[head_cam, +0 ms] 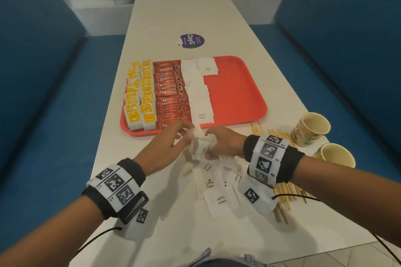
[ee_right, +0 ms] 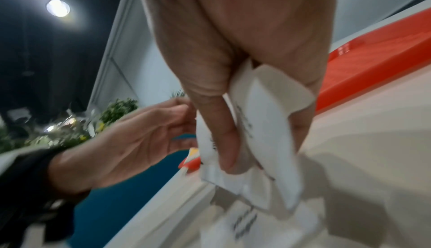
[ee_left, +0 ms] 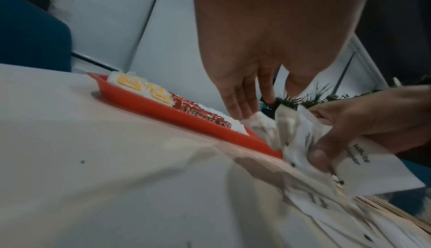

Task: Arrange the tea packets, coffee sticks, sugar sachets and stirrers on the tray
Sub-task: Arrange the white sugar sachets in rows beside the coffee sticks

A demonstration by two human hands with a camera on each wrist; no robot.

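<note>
A red tray (head_cam: 238, 93) holds rows of yellow tea packets (head_cam: 140, 97), red Nescafe coffee sticks (head_cam: 171, 91) and white sugar sachets (head_cam: 199, 91). Just in front of the tray's near rim, my right hand (head_cam: 211, 147) grips a bundle of sugar sachets (head_cam: 200, 147), which also shows in the right wrist view (ee_right: 268, 137). My left hand (head_cam: 191, 134) pinches the top sachet of that bundle (ee_left: 258, 121). More loose sugar sachets (head_cam: 217, 191) lie on the table under my right wrist. Wooden stirrers (head_cam: 286, 193) lie to their right.
Two paper cups (head_cam: 312, 128) (head_cam: 337, 154) stand near the table's right edge. A purple round sticker (head_cam: 192, 41) lies beyond the tray. Blue benches (head_cam: 43, 115) flank the narrow white table (head_cam: 152, 223). The tray's right half shows bare red.
</note>
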